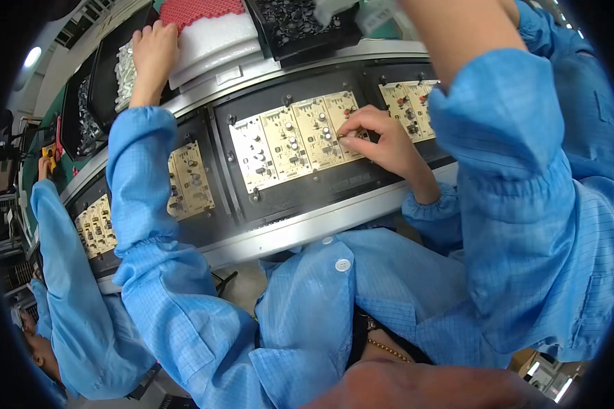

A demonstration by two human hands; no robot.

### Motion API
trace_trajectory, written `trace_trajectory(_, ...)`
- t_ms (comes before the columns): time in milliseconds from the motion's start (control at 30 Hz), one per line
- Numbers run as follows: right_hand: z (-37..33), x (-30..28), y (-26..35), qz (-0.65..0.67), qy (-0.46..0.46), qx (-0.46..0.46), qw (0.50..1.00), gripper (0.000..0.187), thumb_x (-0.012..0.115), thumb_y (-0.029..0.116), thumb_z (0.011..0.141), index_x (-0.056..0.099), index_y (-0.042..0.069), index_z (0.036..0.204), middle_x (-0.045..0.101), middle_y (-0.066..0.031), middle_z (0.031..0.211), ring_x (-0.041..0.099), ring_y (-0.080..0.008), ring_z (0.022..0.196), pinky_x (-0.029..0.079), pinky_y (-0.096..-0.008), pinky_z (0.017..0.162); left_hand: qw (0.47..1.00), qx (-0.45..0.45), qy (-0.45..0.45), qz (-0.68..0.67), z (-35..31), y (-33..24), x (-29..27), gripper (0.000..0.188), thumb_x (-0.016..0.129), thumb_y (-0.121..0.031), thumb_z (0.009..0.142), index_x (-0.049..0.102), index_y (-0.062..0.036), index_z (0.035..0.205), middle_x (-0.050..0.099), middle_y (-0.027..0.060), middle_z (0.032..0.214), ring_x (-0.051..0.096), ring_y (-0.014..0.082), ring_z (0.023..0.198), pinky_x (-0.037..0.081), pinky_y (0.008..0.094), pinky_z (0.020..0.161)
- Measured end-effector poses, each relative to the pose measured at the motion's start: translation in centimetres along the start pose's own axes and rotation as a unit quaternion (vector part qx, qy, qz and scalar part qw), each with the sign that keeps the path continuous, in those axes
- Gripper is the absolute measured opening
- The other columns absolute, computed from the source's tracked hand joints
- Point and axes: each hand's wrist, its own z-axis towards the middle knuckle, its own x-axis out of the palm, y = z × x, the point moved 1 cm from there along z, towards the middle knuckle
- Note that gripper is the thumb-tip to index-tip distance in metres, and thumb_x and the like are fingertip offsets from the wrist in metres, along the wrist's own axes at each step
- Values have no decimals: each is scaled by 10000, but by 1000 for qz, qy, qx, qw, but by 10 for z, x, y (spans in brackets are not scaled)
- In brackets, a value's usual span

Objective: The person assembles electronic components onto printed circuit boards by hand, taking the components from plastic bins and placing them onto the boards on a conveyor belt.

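My left hand (155, 58) reaches to the far left, its fingers a little apart, between a black bin of whitish small parts (125, 76) and a stack of white foam sheets (215, 42). What lies under its fingertips is hidden. My right hand (390, 144) is closed in a pinch over the right end of a panel of cream circuit boards (295, 141), which sits in a black carrier (320, 198). Between its thumb and forefinger is a small dark electronic component (341, 137), at or just above the board. Black and red components stand on the boards.
A raised bare forearm and blue sleeve (505, 123), seemingly another person's, cross close over my right forearm. Further carriers hold boards at the left (192, 180) and right (408, 102). Beyond the metal rail (286, 235) are a bin of black parts (297, 27) and red bubble wrap (198, 9).
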Motion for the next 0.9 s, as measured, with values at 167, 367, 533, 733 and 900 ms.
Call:
trace_trajectory(167, -16, 2, 21, 28, -22, 109, 993, 143, 758, 36, 820, 718, 11, 956, 675, -77, 960, 649, -195, 935, 482, -321, 906, 999, 26, -20, 38, 11, -7, -1, 77, 641, -107, 796, 714, -92, 778, 688, 76, 830, 654, 286, 851, 465, 436, 780)
trace_trajectory(367, -17, 14, 16, -78, -68, -21, 994, 119, 781, 89, 789, 730, 44, 886, 646, -47, 960, 614, -258, 1052, 406, -378, 947, 999, 1, -8, 53, -3, -7, -7, 81, 644, -99, 792, 720, -89, 816, 687, 70, 879, 635, 263, 916, 460, 422, 777)
trace_trajectory(533, -18, 22, 14, -118, -92, -33, 988, 122, 775, 91, 777, 713, 61, 877, 608, -50, 1022, 542, -281, 1180, 353, -412, 985, 998, -2, 9, 67, -3, -11, -14, 82, 658, -109, 783, 720, -92, 834, 688, 61, 890, 626, 262, 924, 459, 420, 775)
trace_trajectory(733, -20, 26, 12, -110, -93, -32, 989, 121, 767, 85, 786, 697, 59, 881, 571, -83, 1082, 498, -308, 1226, 348, -422, 981, 998, -31, 13, 60, -8, -11, -17, 80, 675, -111, 759, 712, -78, 822, 692, 62, 903, 621, 266, 936, 460, 419, 774)
trace_trajectory(900, -20, 31, 14, -155, -103, -48, 981, 114, 762, 80, 787, 693, 54, 874, 551, -105, 1081, 501, -328, 1216, 349, -441, 984, 998, -48, -20, 35, -17, -1, -5, 68, 672, -117, 778, 697, -83, 831, 691, 57, 907, 627, 270, 962, 459, 441, 786)
